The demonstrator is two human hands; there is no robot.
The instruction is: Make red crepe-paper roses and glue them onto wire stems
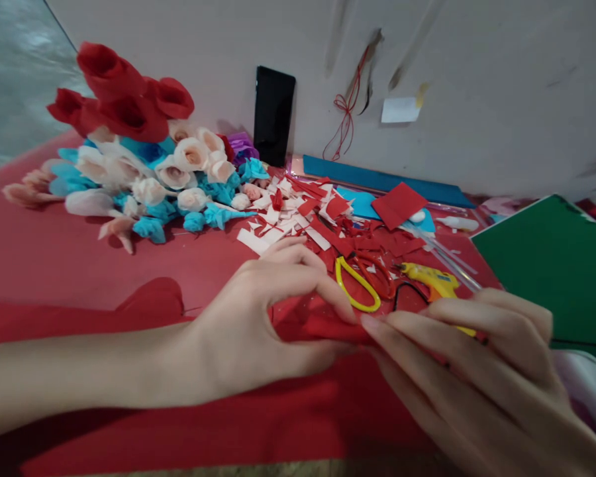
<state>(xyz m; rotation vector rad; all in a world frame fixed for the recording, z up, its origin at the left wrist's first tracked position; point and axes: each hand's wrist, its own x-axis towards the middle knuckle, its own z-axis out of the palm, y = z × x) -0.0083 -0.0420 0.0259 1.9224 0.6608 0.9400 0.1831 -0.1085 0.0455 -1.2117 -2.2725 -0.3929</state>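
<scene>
Red paper piece (322, 328) lies between my fingertips, just below and right of centre in my view; I take that spot as the middle of my clock. My left hand (243, 324) reaches in from nine o'clock, thumb and forefinger curved around the paper, their tips closed near its right end. My right hand (487, 371) comes from four o'clock, fingers nearly straight, tips pinching that same end and nearly meeting the left ones. A yellow handle loop (363, 305) lies close by at twelve, and a yellow glue gun (434, 279) at two. Paper scraps (302, 205), red and white, spread at eleven; beyond them a black phone (275, 116) leans upright against the wall (487, 86). Paper flowers (193, 156) in red, white, blue and pink are heaped at ten on the red tabletop (69, 252). Toward three sits a green board (551, 265).
</scene>
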